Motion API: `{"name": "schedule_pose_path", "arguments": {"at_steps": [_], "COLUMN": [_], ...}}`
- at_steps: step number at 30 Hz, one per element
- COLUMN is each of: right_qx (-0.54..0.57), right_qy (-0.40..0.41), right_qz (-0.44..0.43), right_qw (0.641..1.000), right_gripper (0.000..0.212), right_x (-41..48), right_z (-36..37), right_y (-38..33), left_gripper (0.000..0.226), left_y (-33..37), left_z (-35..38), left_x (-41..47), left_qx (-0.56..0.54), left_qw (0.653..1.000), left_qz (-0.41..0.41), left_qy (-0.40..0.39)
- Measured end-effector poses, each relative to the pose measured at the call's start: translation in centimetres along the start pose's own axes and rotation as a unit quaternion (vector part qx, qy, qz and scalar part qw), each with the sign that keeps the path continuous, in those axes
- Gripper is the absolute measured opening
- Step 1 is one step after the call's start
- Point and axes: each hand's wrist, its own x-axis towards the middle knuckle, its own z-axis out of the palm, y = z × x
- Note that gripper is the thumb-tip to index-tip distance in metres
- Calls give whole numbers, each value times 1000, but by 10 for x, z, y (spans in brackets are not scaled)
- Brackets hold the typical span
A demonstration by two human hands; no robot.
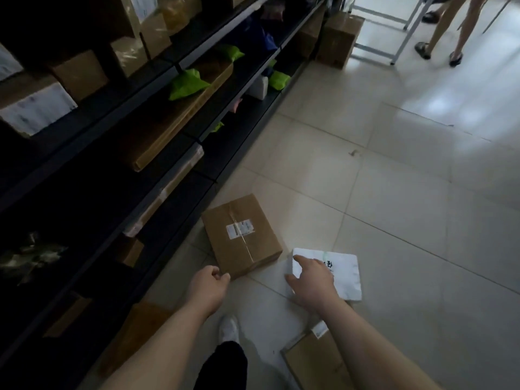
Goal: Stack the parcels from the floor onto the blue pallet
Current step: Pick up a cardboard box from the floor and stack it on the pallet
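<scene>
A taped brown box (242,235) lies flat on the tiled floor (394,206), at about one o'clock from the left hand (209,287), a white label (240,228) on its top. The left fingers (222,275) are curled in together right at the box's near corner; whether they pinch that corner or only touch it cannot be told.

At three o'clock from the box, just beside it, lies a flat white parcel (344,277) with dark writing on it. The right hand (313,281) is over the parcel's left part, fingers spread apart: the forefinger points straight out towards eleven o'clock onto the parcel's far left corner, the thumb sticks out to nine o'clock over the floor. It grips nothing.

At six o'clock from the white parcel, under the right forearm, lies a flat brown parcel (312,361) on the floor. A white shoe (229,327) shows between the two arms.

Dark shelving (168,153) runs along the nine o'clock side, carrying cartons and bright green bags (187,84). At its far end a tall carton (339,38) stands on the floor, and at one o'clock a person's bare legs (450,29) in sandals stand by a white metal frame
</scene>
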Motion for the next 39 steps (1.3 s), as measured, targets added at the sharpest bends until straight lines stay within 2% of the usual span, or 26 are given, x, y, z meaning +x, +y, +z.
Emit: {"name": "schedule_pose_path", "arguments": {"at_steps": [5, 11, 19, 23, 27, 30, 32, 35, 39], "right_qx": [17, 43, 57, 80, 80, 95, 98, 85, 92], "right_qy": [-19, -41, -59, -71, -71, -69, -60, -52, -46], "right_qz": [23, 56, 79, 85, 94, 112, 122, 131, 135], "right_qw": [999, 997, 993, 991, 990, 987, 986, 986, 985], "right_gripper": [55, 58, 75, 76, 90, 100, 98, 90, 96], "right_x": [113, 248, 404, 462, 501, 517, 520, 515, 490], "right_z": [22, 85, 189, 242, 283, 301, 308, 309, 301], "right_y": [-8, 3, 37, 54, 69, 75, 77, 75, 66], "left_gripper": [46, 53, 66, 72, 93, 85, 84, 95, 106], "left_y": [13, -8, -58, -94, -129, -143, -147, -151, -150], "left_z": [11, 53, 138, 177, 210, 225, 231, 234, 222], "left_x": [120, 252, 389, 441, 480, 493, 497, 493, 474], "left_qx": [-19, -33, -71, -98, -135, -157, -161, -157, -141], "left_qw": [999, 994, 981, 971, 960, 954, 953, 951, 947], "left_qz": [-41, -101, -179, -213, -234, -240, -240, -245, -265], "left_qy": [-12, -25, 19, 53, 75, 82, 94, 109, 117]}}
